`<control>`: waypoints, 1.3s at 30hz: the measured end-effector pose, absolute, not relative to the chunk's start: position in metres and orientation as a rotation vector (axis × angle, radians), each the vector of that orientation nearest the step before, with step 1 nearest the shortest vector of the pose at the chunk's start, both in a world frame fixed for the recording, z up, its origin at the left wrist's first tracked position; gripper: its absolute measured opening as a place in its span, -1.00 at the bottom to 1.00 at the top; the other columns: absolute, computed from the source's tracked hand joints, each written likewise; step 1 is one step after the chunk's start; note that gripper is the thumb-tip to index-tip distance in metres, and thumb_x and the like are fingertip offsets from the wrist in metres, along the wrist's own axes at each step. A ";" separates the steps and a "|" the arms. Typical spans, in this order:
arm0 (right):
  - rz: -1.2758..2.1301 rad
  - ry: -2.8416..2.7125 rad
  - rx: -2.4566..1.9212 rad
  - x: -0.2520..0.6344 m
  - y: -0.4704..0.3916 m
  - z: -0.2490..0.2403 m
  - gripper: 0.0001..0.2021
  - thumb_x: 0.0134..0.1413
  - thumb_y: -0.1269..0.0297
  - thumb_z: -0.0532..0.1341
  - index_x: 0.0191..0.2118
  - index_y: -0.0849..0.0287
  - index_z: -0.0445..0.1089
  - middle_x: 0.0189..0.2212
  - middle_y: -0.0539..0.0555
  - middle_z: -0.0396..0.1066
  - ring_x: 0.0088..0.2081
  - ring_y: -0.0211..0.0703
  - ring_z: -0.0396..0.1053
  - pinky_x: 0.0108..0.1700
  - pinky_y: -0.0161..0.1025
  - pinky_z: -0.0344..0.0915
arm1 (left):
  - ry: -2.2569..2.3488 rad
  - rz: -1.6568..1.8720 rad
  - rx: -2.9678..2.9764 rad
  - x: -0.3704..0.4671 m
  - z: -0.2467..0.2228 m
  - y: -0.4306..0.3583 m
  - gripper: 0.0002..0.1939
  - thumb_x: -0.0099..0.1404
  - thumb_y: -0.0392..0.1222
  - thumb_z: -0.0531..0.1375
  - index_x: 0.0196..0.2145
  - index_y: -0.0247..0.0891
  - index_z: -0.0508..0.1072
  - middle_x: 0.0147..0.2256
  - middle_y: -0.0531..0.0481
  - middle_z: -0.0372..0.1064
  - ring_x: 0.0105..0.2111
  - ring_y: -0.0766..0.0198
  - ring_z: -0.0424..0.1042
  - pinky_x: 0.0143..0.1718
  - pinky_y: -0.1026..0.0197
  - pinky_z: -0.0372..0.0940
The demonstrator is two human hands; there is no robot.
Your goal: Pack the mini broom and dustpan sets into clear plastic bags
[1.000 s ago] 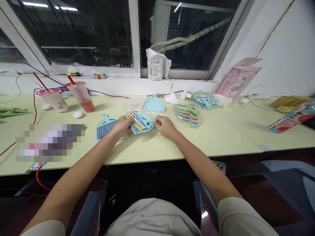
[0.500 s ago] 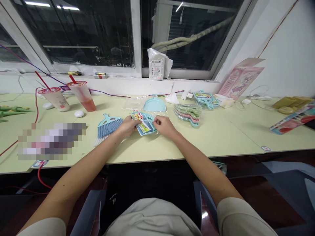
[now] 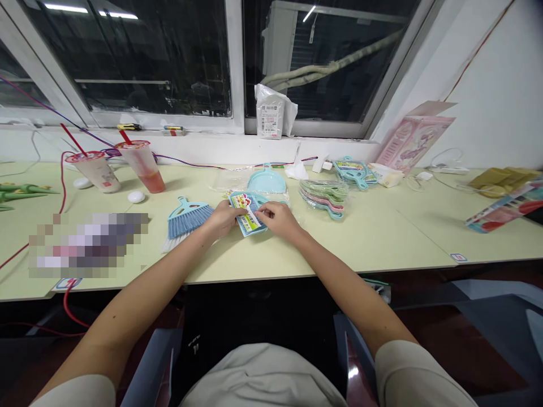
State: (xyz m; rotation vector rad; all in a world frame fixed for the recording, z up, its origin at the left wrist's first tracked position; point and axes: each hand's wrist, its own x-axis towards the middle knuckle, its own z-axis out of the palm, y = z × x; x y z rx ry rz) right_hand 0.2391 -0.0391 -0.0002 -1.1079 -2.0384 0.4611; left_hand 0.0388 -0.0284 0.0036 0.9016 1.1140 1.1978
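Note:
Between my hands is a light-blue dustpan and brush set (image 3: pixel 249 216) with a printed label card, partly in clear plastic. My left hand (image 3: pixel 223 219) grips its left edge, thumb on top of the card. On the right side my right hand (image 3: pixel 278 217) has its fingers bent and pinched together over the label; whatever is between the fingertips is too small to make out. A loose blue brush (image 3: pixel 189 219) with blue and white bristles lies left of my left hand. Behind the set rests a bare light-blue dustpan (image 3: pixel 267 181), beside a clear plastic bag (image 3: pixel 229 179).
To the right lie several wrapped green, pink and blue sets (image 3: pixel 324 196), with another blue set (image 3: pixel 355 172) behind. Two drink cups (image 3: pixel 144 167) with red straws stand at the left, near a white round object (image 3: pixel 136 196). A pink box (image 3: pixel 418 135) leans at the back right.
My right hand has moved slightly left, from the set's right edge onto its label card. The left hand keeps its hold, and the card is turned a little.

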 end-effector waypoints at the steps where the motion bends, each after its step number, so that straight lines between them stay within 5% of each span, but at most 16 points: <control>1: 0.472 -1.980 -1.089 0.245 -0.036 0.002 -0.77 0.33 0.15 0.20 -0.29 0.14 0.50 -0.34 0.06 0.51 -0.26 -0.13 0.39 -0.13 -0.24 0.27 | 1.114 1.199 0.891 0.038 0.004 -0.028 -0.57 -0.02 -0.57 0.45 -0.18 -0.40 0.52 -0.22 -0.26 0.64 -0.18 -0.11 0.69 -0.05 -0.12 0.60; 6: 0.431 -1.434 -1.300 0.294 -0.005 0.007 -0.82 0.26 0.29 0.14 -0.24 0.18 0.50 -0.27 0.11 0.55 -0.18 -0.08 0.46 -0.05 -0.21 0.34 | 1.118 1.199 0.888 0.035 0.008 -0.030 -0.53 -0.02 -0.56 0.48 -0.17 -0.38 0.48 -0.19 -0.27 0.64 -0.11 -0.13 0.67 0.02 -0.18 0.56; 12: 1.187 -1.141 -1.373 0.310 0.015 -0.005 -0.96 0.15 0.45 0.25 -0.29 0.22 0.46 -0.41 0.08 0.54 -0.41 -0.14 0.52 -0.37 -0.27 0.43 | 1.082 1.176 0.928 0.034 0.007 -0.029 -0.53 0.00 -0.52 0.48 -0.13 -0.35 0.49 -0.19 -0.22 0.65 -0.08 -0.10 0.66 0.05 -0.14 0.55; 19: 1.465 -1.011 -1.151 0.300 0.005 -0.004 -0.91 0.24 0.54 0.27 -0.28 0.24 0.43 -0.39 0.10 0.57 -0.45 -0.13 0.57 -0.42 -0.24 0.52 | 1.139 1.216 0.968 0.031 0.005 -0.029 -0.51 -0.01 -0.47 0.51 -0.14 -0.33 0.47 -0.20 -0.20 0.64 -0.17 -0.03 0.66 -0.02 -0.10 0.57; 25: 1.576 -0.948 -1.147 0.300 0.005 -0.006 -0.88 0.24 0.62 0.28 -0.30 0.32 0.46 -0.41 0.14 0.58 -0.43 -0.15 0.57 -0.38 -0.28 0.54 | 1.204 1.206 0.939 0.031 0.004 -0.025 -0.35 -0.10 -0.44 0.58 -0.09 -0.31 0.41 -0.20 -0.21 0.61 -0.22 -0.04 0.66 -0.11 -0.10 0.58; 31: 1.538 -0.909 -1.184 0.299 0.007 -0.007 -0.81 0.21 0.70 0.25 -0.33 0.29 0.43 -0.45 0.08 0.54 -0.47 -0.17 0.55 -0.38 -0.27 0.55 | 1.358 1.294 1.178 0.024 -0.003 -0.021 0.03 -0.05 -0.37 0.56 0.27 -0.14 0.14 -0.25 0.02 0.54 -0.33 0.15 0.60 -0.22 0.09 0.53; 34: 1.533 -0.906 -1.188 0.299 0.005 -0.005 -0.81 0.22 0.70 0.23 -0.32 0.28 0.43 -0.46 0.08 0.53 -0.47 -0.19 0.53 -0.40 -0.28 0.53 | 1.382 1.280 1.443 0.021 -0.006 -0.022 -0.17 0.06 -0.26 0.48 0.24 -0.10 0.28 -0.23 0.03 0.53 -0.27 0.16 0.58 -0.20 0.14 0.48; 37: 1.523 -0.900 -1.197 0.298 0.002 -0.001 -0.80 0.19 0.70 0.25 -0.33 0.28 0.42 -0.46 0.07 0.52 -0.47 -0.18 0.53 -0.40 -0.29 0.52 | 1.462 1.208 1.606 0.020 -0.005 -0.023 -0.56 0.15 -0.22 0.38 0.02 -0.15 0.56 -0.04 -0.06 0.56 -0.11 0.09 0.55 -0.07 0.13 0.44; 39: 1.518 -0.904 -1.208 0.296 0.000 0.001 -0.80 0.17 0.71 0.26 -0.34 0.27 0.42 -0.46 0.08 0.52 -0.47 -0.17 0.53 -0.40 -0.29 0.52 | 1.477 1.170 1.666 0.020 -0.005 -0.022 -0.62 0.17 -0.22 0.34 -0.03 -0.13 0.63 0.10 -0.04 0.54 -0.01 0.05 0.53 0.01 0.12 0.41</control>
